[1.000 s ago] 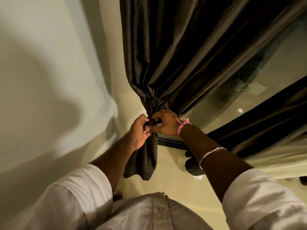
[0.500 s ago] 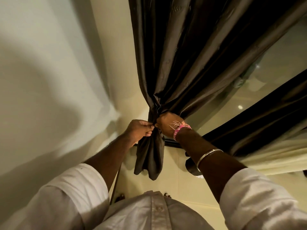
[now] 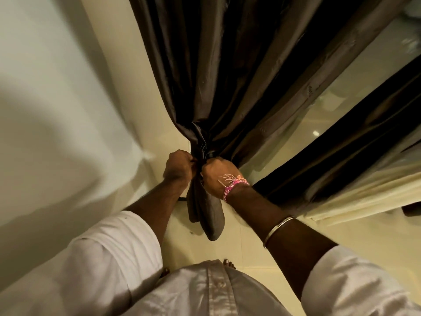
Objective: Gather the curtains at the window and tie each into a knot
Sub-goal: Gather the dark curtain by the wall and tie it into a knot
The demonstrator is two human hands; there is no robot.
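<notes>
**Knot being cinched on the left-hand curtain**

Both hands are closed on the gathered neck of the dark curtain (image 3: 239, 71). The left hand (image 3: 178, 166) grips the bunched cloth from the wall side, and the right hand (image 3: 216, 175), with a pink thread band at its wrist, grips it from the window side, the two fists almost touching. A short tail of fabric (image 3: 208, 213) hangs below them, above the floor. By the look of it the knot is formed and is being pulled tight. The next move probably calls for a firm opposing pull, then a check that the slick cloth holds when let go.

The curtain hangs beside a pale wall (image 3: 68, 110), at the left edge of the window (image 3: 341, 124). A second dark curtain (image 3: 355, 142) crosses the glass further right, with cream drape (image 3: 364, 197) under it; whether it is knotted cannot be told.
</notes>
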